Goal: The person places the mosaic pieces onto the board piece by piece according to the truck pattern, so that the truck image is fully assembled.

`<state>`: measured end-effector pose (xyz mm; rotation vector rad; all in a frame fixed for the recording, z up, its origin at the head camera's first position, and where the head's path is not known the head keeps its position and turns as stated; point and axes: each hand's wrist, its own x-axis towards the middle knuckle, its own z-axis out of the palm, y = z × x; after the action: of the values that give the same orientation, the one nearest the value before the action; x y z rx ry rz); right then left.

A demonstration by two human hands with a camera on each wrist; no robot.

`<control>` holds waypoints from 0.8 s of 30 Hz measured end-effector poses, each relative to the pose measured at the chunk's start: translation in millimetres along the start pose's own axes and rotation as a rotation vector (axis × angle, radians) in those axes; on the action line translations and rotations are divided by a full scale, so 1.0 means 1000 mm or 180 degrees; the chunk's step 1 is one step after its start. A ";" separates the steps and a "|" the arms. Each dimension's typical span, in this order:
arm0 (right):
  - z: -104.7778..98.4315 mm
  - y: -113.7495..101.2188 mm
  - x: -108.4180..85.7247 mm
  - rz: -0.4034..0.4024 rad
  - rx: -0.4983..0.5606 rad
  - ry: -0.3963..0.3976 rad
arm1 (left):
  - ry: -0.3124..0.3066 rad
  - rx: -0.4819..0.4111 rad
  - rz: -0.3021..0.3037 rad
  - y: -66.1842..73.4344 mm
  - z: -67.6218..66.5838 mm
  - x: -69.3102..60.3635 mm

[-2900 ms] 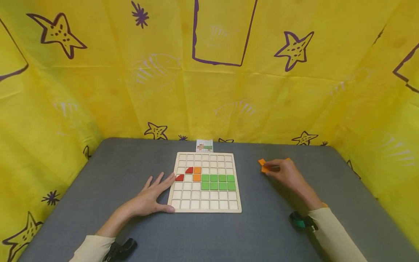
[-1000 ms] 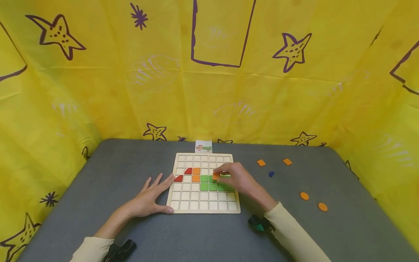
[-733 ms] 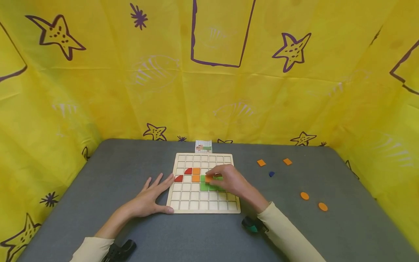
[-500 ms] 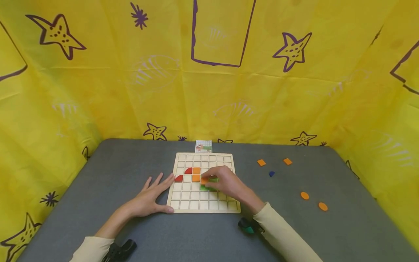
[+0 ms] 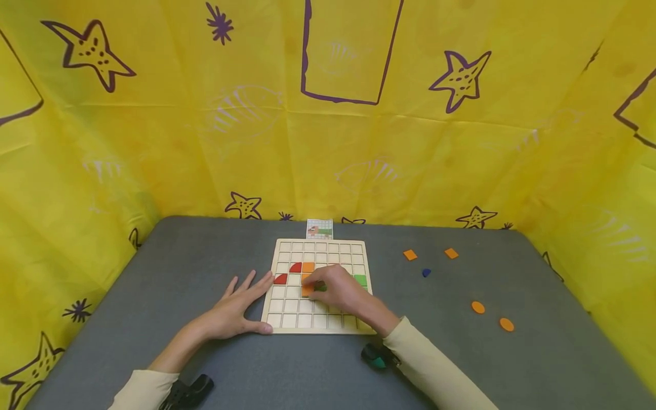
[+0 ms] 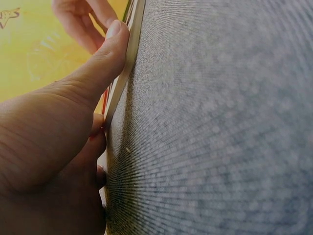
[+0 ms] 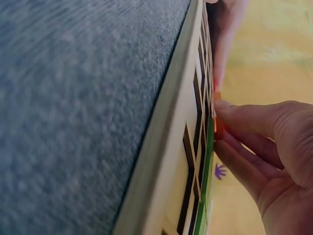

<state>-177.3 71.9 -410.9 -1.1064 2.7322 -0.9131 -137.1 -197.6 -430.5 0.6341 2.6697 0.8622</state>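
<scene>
A wooden grid board (image 5: 287,322) lies in the middle of the table. My right hand (image 5: 338,290) pinches an orange square tile (image 5: 307,291) over the cell below two orange squares. In the right wrist view, thumb and fingers grip that orange tile (image 7: 218,128) at the board's surface. Two red quarter-round tiles (image 5: 280,279) sit at the left. Green square tiles (image 5: 361,280) fill cells to the right, mostly hidden by my right hand. My left hand (image 5: 233,310) rests with spread fingers against the board's left edge, its thumb (image 6: 115,46) touching the rim.
A small picture card (image 5: 320,229) lies behind the board. Right of it are two orange squares (image 5: 410,255), a small dark blue piece (image 5: 426,273) and two orange round tiles (image 5: 478,307). A yellow printed cloth (image 5: 328,142) hangs behind the grey table (image 5: 205,245).
My right hand picked up an orange square from the right of the table and carried it left across the green tiles to the cell below the orange ones. My left hand stayed put.
</scene>
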 end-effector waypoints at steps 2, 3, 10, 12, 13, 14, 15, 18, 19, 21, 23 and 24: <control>0.001 -0.001 0.001 0.0016 -0.0035 -0.0013 | -0.0004 0.0000 0.0000 0.000 0.000 0.000; 0.002 -0.002 0.002 0.0028 -0.0047 -0.0017 | -0.0006 0.0003 0.0001 0.000 0.000 0.000; 0.003 -0.004 0.002 0.0082 -0.0144 -0.0030 | 0.0005 -0.0011 0.0017 0.001 -0.001 -0.001; 0.003 -0.003 0.001 0.0083 -0.0148 -0.0028 | 0.0009 -0.0011 0.0019 0.001 -0.001 -0.001; 0.003 -0.003 0.001 0.0081 -0.0155 -0.0025 | 0.0011 -0.0011 0.0020 0.001 -0.001 -0.001; 0.003 -0.003 0.001 0.0077 -0.0159 -0.0021 | 0.0015 -0.0009 0.0019 0.001 -0.001 -0.001; 0.004 -0.003 0.001 0.0067 -0.0157 -0.0018 | 0.0018 -0.0005 0.0019 0.001 0.000 -0.001; 0.003 -0.002 0.000 0.0022 -0.0137 -0.0008 | 0.0030 -0.0005 0.0043 0.001 0.000 -0.001; 0.003 -0.002 0.000 -0.0002 -0.0124 0.0002 | 0.0033 -0.0001 0.0045 0.001 0.000 -0.001; 0.001 -0.001 -0.001 -0.0048 -0.0088 0.0023 | 0.0035 0.0007 0.0046 0.001 0.000 -0.001; -0.001 -0.001 -0.003 -0.0081 -0.0080 0.0062 | 0.0040 0.0007 0.0066 0.001 0.000 -0.001; -0.003 -0.001 -0.003 -0.0096 -0.0089 0.0088 | 0.0038 0.0009 0.0061 0.001 -0.001 -0.001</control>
<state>-175.2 75.3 -408.7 -1.1514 2.7658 -0.9034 -135.9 -197.6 -429.0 0.6580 2.6802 0.8702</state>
